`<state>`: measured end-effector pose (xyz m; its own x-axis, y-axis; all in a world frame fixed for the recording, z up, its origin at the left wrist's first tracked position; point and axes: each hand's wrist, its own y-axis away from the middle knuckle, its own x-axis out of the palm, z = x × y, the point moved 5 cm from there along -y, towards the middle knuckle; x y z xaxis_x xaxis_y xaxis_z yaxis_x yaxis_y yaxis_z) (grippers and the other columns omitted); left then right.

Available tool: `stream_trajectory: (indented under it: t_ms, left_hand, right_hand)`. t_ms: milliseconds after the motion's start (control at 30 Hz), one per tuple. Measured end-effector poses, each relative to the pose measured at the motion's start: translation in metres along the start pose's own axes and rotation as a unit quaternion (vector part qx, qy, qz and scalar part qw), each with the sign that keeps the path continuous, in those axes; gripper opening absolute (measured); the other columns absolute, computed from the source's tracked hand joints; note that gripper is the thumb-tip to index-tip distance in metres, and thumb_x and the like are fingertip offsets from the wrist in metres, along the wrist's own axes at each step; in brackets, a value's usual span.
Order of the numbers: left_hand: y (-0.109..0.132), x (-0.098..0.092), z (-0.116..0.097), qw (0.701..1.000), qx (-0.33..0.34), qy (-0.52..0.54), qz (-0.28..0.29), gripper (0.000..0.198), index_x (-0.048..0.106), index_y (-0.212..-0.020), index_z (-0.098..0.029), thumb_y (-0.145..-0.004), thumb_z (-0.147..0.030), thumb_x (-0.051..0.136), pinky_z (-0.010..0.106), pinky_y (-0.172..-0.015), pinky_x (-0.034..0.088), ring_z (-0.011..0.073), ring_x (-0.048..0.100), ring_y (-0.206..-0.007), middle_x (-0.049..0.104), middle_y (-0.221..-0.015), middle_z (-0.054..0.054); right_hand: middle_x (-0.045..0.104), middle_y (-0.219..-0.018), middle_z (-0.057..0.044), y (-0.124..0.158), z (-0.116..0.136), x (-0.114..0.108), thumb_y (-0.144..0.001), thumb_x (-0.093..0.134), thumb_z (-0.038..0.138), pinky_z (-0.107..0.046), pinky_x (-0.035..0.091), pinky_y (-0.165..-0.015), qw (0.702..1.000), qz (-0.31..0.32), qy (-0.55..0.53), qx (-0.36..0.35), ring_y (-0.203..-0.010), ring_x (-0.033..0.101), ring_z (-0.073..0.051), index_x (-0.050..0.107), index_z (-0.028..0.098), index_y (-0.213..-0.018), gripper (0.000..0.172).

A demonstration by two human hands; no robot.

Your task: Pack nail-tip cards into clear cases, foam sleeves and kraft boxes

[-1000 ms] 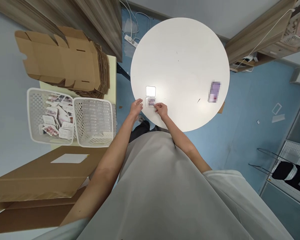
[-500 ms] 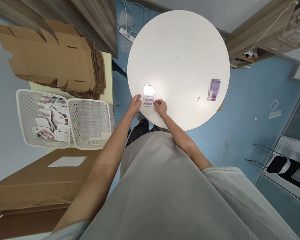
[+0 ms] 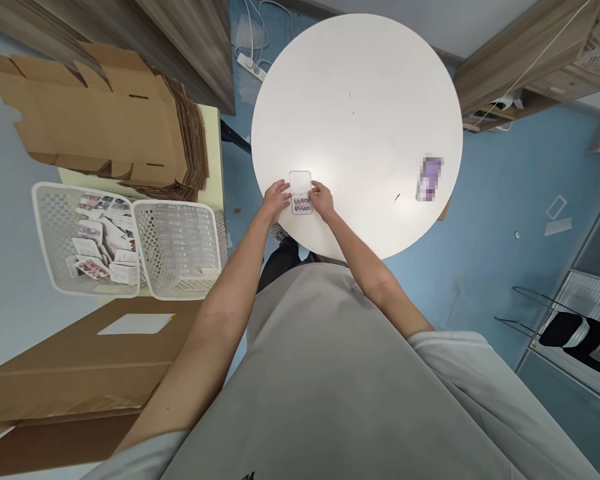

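A small clear plastic case (image 3: 301,205) lies open near the front left edge of the round white table, its lid (image 3: 300,181) folded back away from me. Small purple oval pieces sit in two rows inside; they are too small to name surely. At the case's left side is my left hand (image 3: 276,199), fingers stretched and apart, the tips by the hinge line. On the opposite side my right hand (image 3: 322,200) has its fingers bent, with the thumb and fingertips closed on the case's edge near the lid's lower corner.
The round white table (image 3: 370,80) carries a blurred purple item (image 3: 430,179) at its right. To the left, a white basket (image 3: 45,240) of packaged sets adjoins another basket (image 3: 143,253) of stacked clear cases. Flat cardboard boxes (image 3: 100,120) are piled behind them. A power strip (image 3: 251,67) lies on the floor.
My right hand has shifted up along the case's right edge toward the lid. My left fingers have come closer to the case's left side. The view has moved slightly.
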<state>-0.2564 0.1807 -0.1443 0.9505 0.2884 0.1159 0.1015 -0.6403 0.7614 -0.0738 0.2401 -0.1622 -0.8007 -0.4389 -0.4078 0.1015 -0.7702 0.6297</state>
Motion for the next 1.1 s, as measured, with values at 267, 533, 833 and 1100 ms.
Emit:
stream_trajectory:
  t_ms: [267,533,833,1100]
  left_hand:
    - [0.009,0.017,0.011,0.998,0.045,0.022,-0.034,0.086,0.051,-0.169,-0.018,-0.089,-0.024,0.082,0.044,-0.129,0.045,0.0346,0.053,-0.159,0.054,-0.17,0.021]
    - [0.025,0.031,0.034,0.991,0.034,0.083,-0.098,0.05,0.062,-0.154,-0.02,-0.111,-0.046,0.06,0.043,-0.129,0.049,0.0283,0.064,-0.149,0.065,-0.159,0.018]
    - [0.043,0.043,0.047,0.991,0.047,0.033,-0.117,0.065,0.061,-0.156,-0.014,-0.091,-0.017,0.072,0.04,-0.128,0.05,0.0281,0.064,-0.149,0.067,-0.156,0.02]
    - [0.058,0.04,0.066,0.986,0.071,-0.053,-0.143,0.072,0.063,-0.156,-0.015,-0.085,-0.008,0.077,0.043,-0.129,0.047,0.0307,0.062,-0.151,0.061,-0.165,0.021]
  right_hand:
    - [0.078,-0.127,-0.007,0.021,-0.006,-0.021,-0.107,0.063,0.032,-0.037,0.06,-0.109,0.997,0.005,-0.074,-0.03,-0.107,0.075,-0.021,0.07,0.023,-0.141,0.036]
    - [0.08,-0.142,-0.009,0.051,-0.016,-0.033,-0.11,0.059,0.035,-0.038,0.055,-0.119,0.992,-0.002,-0.113,-0.062,-0.133,0.073,-0.023,0.081,0.02,-0.132,0.034]
    - [0.078,-0.147,-0.005,0.076,-0.031,-0.044,-0.106,0.057,0.023,-0.038,0.056,-0.121,0.993,0.019,-0.096,-0.059,-0.141,0.071,-0.022,0.084,0.021,-0.133,0.038]
    - [0.085,-0.127,-0.009,0.091,-0.046,-0.058,-0.101,0.077,0.036,-0.036,0.059,-0.108,1.0,0.013,0.0,-0.026,-0.116,0.079,-0.024,0.086,0.02,-0.119,0.025]
